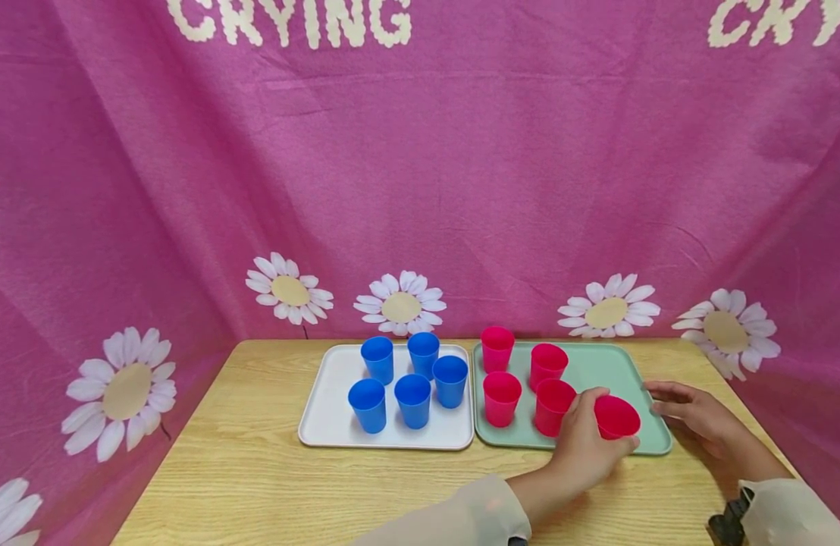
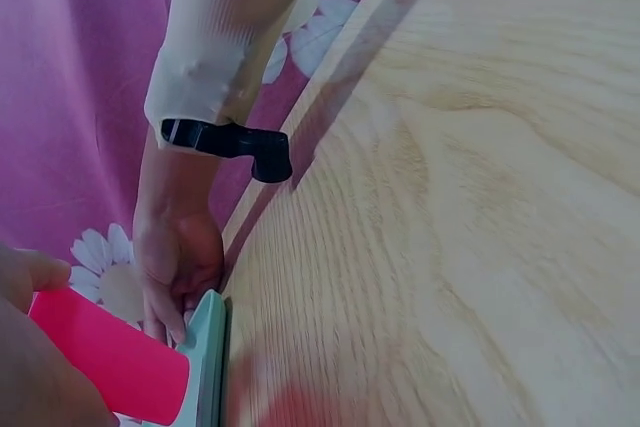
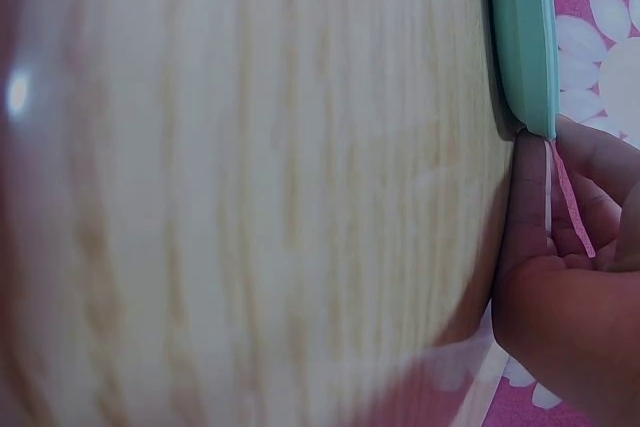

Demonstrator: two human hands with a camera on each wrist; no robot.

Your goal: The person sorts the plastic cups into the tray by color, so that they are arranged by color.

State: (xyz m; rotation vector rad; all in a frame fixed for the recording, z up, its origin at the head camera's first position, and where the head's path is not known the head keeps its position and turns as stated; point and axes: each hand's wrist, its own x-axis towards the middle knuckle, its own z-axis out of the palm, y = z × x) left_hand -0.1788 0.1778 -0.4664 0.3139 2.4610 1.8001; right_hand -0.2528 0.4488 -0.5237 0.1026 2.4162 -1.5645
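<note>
My left hand (image 1: 587,447) grips a red cup (image 1: 618,417) at the near right part of the green tray (image 1: 597,368). Thumb and fingers lie on opposite sides of this cup, and its mouth faces up. Whether its base touches the tray, I cannot tell. At the tray's right edge, the fingers of my right hand (image 1: 703,417) reach out and touch the rim (image 3: 525,47). Several other red cups (image 1: 502,398) stand upright on the tray's left half, one of them close beside my left hand. The left wrist view also shows the gripped cup (image 2: 115,357).
Left of the green tray, a white tray (image 1: 327,394) lies right against it, with several upright blue cups (image 1: 413,402) on it. Both trays are on a wooden table (image 1: 256,485). Behind and beside the table hangs a pink cloth (image 1: 461,189) with daisies.
</note>
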